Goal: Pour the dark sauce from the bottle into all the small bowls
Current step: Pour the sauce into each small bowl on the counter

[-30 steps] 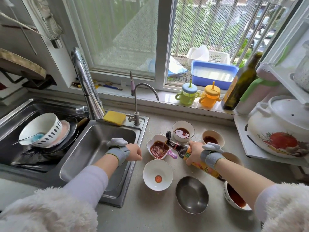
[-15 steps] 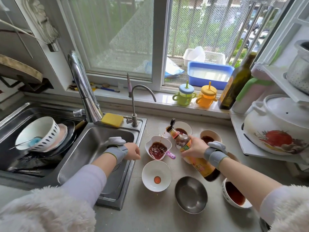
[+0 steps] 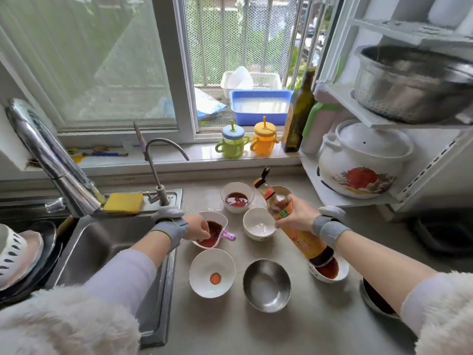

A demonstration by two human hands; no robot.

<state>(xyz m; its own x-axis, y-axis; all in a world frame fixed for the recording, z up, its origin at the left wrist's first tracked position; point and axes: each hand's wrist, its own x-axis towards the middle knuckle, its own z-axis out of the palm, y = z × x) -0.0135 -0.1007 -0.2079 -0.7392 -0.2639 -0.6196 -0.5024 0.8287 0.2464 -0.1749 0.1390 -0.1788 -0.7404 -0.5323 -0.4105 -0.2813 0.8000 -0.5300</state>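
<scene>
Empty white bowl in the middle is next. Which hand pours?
Right. The right hand already grips the sauce bottle beside that white bowl; the left hand holds the handled bowl.

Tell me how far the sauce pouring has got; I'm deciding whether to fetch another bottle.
Done: the far white bowl, the spouted bowl and the near-right bowl hold dark sauce. In hand: the right hand holds the sauce bottle raised upright; the left hand grips the spouted bowl's rim. Left: the middle white bowl and steel bowl look empty; the near white bowl has only a spot.
</scene>
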